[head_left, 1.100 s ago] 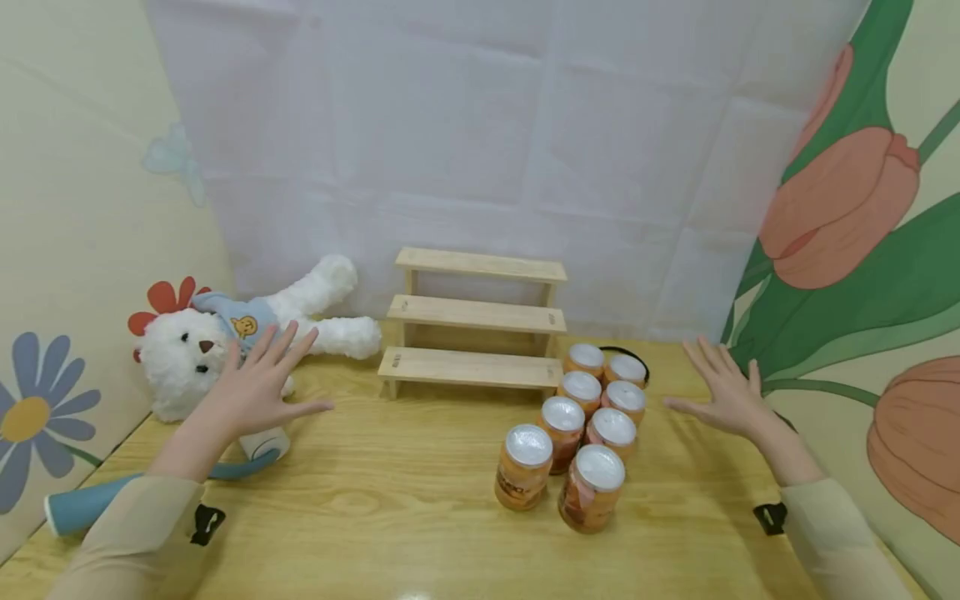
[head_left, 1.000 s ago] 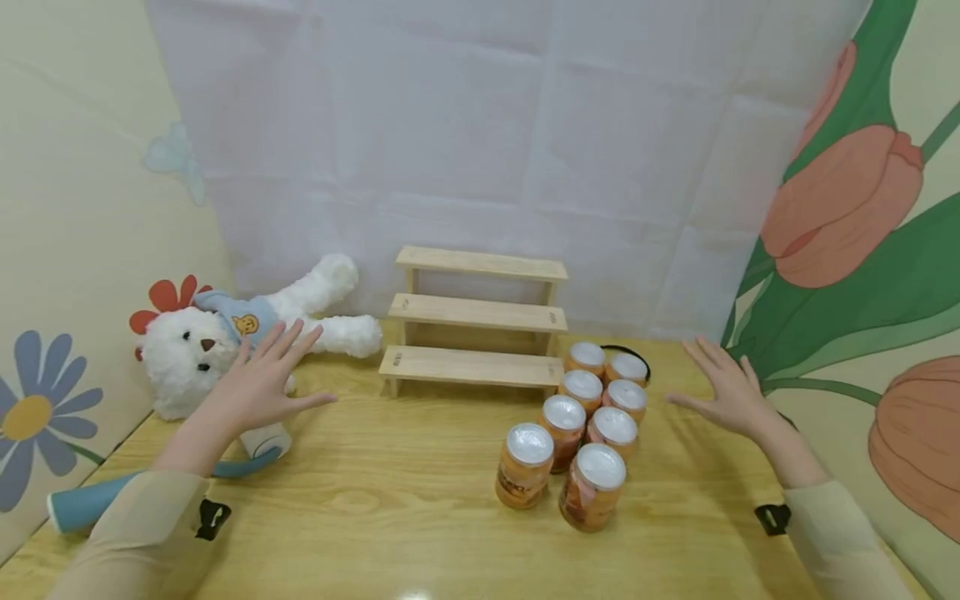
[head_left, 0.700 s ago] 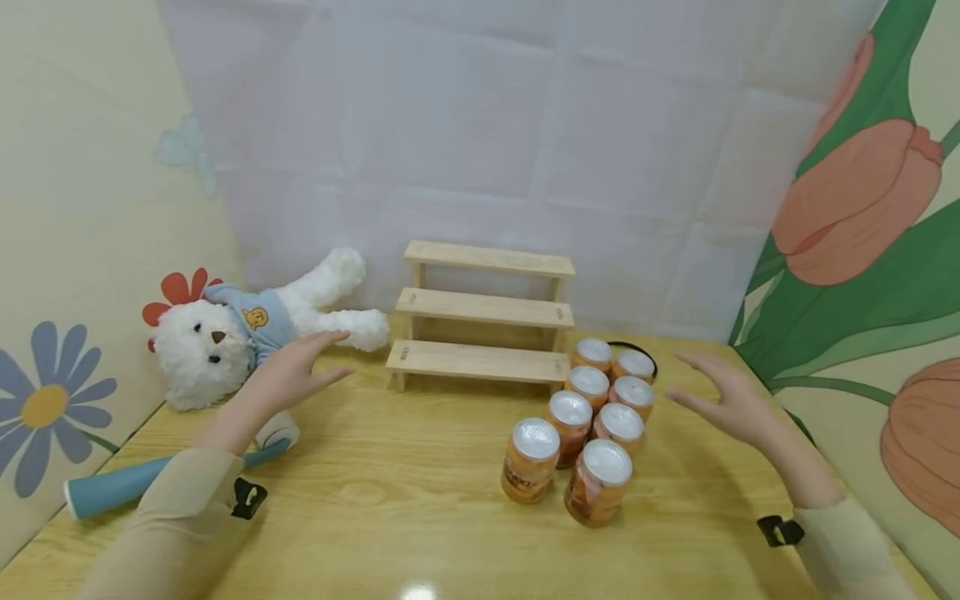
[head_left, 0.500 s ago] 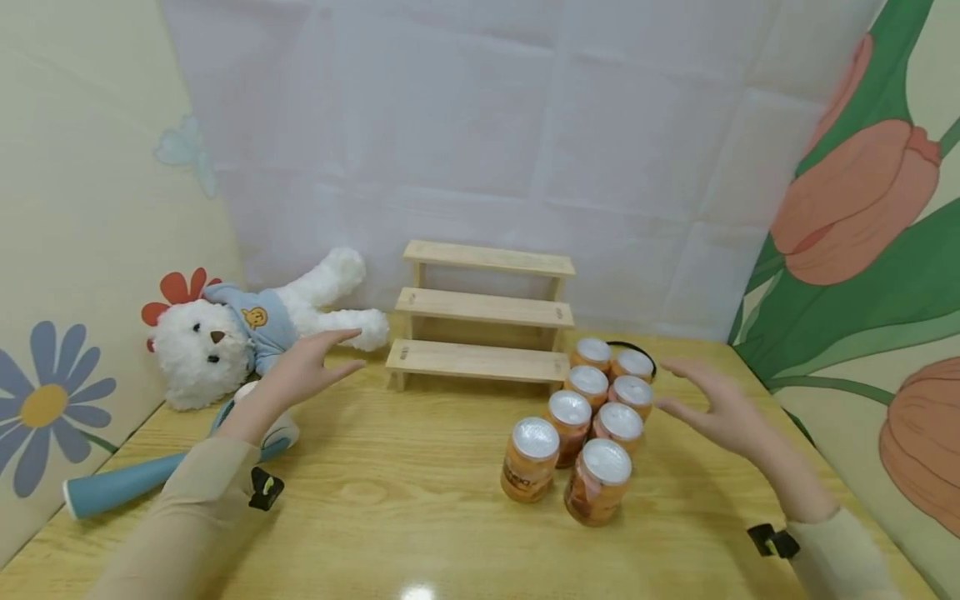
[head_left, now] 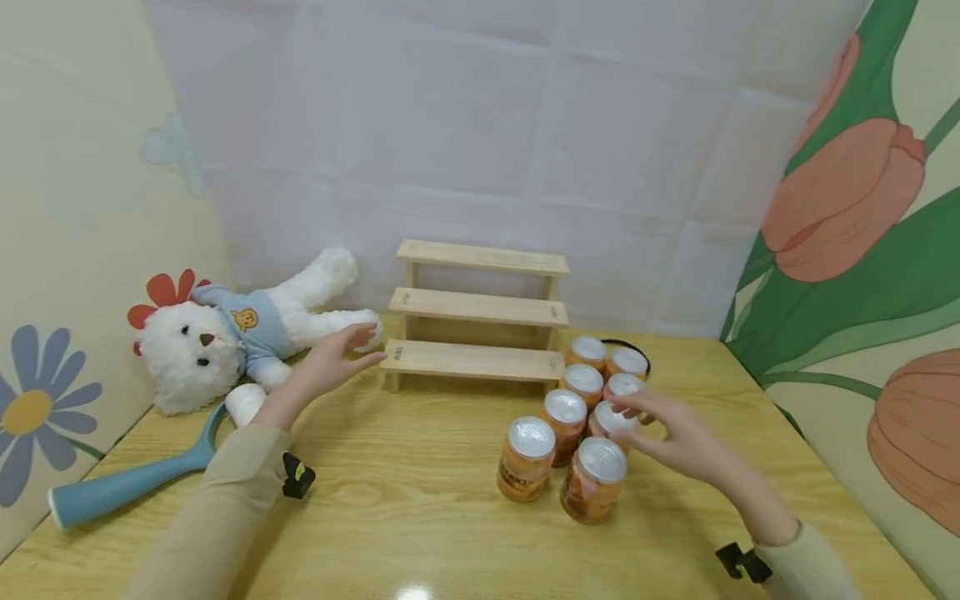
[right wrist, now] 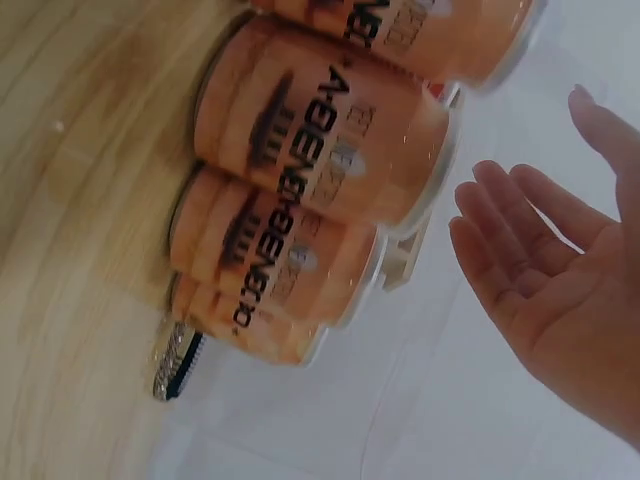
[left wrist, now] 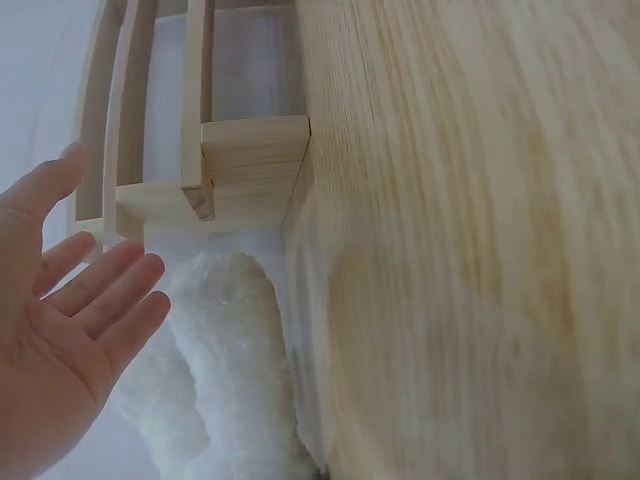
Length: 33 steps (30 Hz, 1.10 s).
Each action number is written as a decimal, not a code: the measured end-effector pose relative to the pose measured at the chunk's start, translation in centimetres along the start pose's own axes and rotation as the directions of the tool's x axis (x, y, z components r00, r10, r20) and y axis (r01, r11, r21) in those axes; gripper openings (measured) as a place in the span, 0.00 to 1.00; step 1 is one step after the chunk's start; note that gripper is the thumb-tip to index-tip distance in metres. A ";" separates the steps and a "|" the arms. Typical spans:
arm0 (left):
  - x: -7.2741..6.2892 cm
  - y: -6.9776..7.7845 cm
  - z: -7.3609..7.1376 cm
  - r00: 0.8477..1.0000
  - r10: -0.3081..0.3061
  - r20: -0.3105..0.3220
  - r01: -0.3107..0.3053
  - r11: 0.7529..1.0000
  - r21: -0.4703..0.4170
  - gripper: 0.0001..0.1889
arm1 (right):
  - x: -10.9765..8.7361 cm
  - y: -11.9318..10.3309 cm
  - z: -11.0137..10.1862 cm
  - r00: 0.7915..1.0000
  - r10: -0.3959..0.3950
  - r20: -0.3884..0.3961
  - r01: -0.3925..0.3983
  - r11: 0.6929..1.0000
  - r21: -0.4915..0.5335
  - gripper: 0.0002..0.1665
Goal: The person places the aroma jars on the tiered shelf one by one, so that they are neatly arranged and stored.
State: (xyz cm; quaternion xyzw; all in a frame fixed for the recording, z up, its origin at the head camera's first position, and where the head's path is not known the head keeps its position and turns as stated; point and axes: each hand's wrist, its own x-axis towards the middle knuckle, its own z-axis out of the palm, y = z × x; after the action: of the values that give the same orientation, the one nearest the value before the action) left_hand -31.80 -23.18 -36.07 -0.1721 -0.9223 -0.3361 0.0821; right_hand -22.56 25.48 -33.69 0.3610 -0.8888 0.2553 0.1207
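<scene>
Orange cans with silver lids stand upright in two rows on the table; the front right can (head_left: pixel 592 483) and the front left can (head_left: pixel 525 462) are nearest the viewer. My right hand (head_left: pixel 678 437) hovers over the right row, fingers loosely bent and holding nothing, overlapping a can (head_left: pixel 609 417) in the head view. In the right wrist view a gap shows between my fingers and the closest can (right wrist: pixel 330 130). My left hand (head_left: pixel 330 367) floats with fingers spread, just left of a three-tier wooden shelf (head_left: pixel 480 358), whose steps are bare.
A white plush toy (head_left: pixel 262 325) in a blue shirt lies at the back left. Before it sits a lint roller with a blue handle (head_left: pixel 127 492). A black glittery band (right wrist: pixel 178 360) lies behind the cans. A white cloth (head_left: pixel 450 125) hangs behind the shelf.
My right hand has moved left and slightly down, from beside the cans to over them. My left hand has moved right towards the shelf, uncovering the plush toy and the roller.
</scene>
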 end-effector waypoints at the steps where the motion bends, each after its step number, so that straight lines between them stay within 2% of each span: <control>1: 0.1 -0.1 0.2 1.000 -0.002 -0.001 0.002 1.000 -0.009 0.33 | 0.0 -0.1 0.2 1.000 -0.001 0.008 0.001 1.000 0.021 0.25; 5: 0.6 -0.5 0.8 1.000 0.017 -0.005 -0.017 0.999 -0.027 0.31 | -0.1 -0.6 0.9 0.998 -0.046 0.036 0.043 0.996 0.078 0.22; 9: 0.8 -0.9 1.2 0.999 0.047 0.001 -0.047 0.998 -0.040 0.31 | -0.1 -0.9 1.4 0.995 -0.075 0.069 0.070 0.994 0.079 0.22; 15: 1.1 -1.4 1.4 0.999 0.049 0.008 -0.048 0.998 -0.032 0.31 | -0.4 -1.5 1.7 0.988 -0.009 0.153 -0.004 0.997 0.083 0.29; 21: 1.4 -1.8 1.6 0.998 0.042 0.036 -0.043 0.999 0.007 0.30 | -0.8 -1.8 1.7 0.979 0.049 0.197 -0.066 0.995 0.081 0.32; 26: 1.6 -2.1 1.3 0.997 0.059 0.049 -0.062 0.997 0.050 0.29 | -0.9 -1.8 1.8 0.980 0.052 0.194 -0.068 0.995 0.076 0.32; 33: 2.1 -2.6 0.9 0.990 0.097 0.100 -0.112 0.982 0.150 0.29 | -0.9 -1.7 1.8 0.982 0.041 0.187 -0.053 0.997 0.057 0.33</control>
State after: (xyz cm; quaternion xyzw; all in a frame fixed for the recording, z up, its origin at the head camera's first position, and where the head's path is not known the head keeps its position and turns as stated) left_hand -34.74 -23.88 -37.78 -0.2288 -0.9381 -0.2504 0.0701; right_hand -20.80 23.99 -34.95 0.3657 -0.8961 0.2507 0.0202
